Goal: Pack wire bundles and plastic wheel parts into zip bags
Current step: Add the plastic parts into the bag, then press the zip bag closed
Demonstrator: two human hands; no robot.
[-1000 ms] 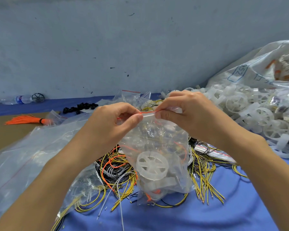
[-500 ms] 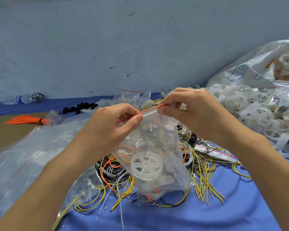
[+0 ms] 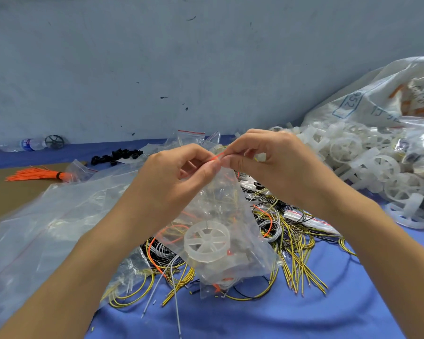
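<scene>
Thumb and forefinger tips of left hand (image 3: 179, 172) and right hand (image 3: 274, 165) pinching the red zip strip (image 3: 217, 157) at the mouth of a small clear plastic zip bag (image 3: 220, 216), tips almost touching at mid-strip; probably pressing the seal closed along its length. Other fingers loosely curled, off the plastic. Bag hanging from that pinch, upright, held above the blue cloth work surface (image 3: 255, 319) so contents sink away from the closure. Inside, low down: one translucent white spoked plastic wheel (image 3: 206, 238) with coiled orange and yellow wire. Beneath and around: loose heap of yellow, black and grey wire bundles (image 3: 291, 241). Right: pile of white plastic wheels (image 3: 367, 162), within reach for next fill. Left: large crumpled clear plastic sheet (image 3: 47, 228); beyond, tied orange wire bundle (image 3: 34, 173). Packing of this bag judged nearly complete.
</scene>
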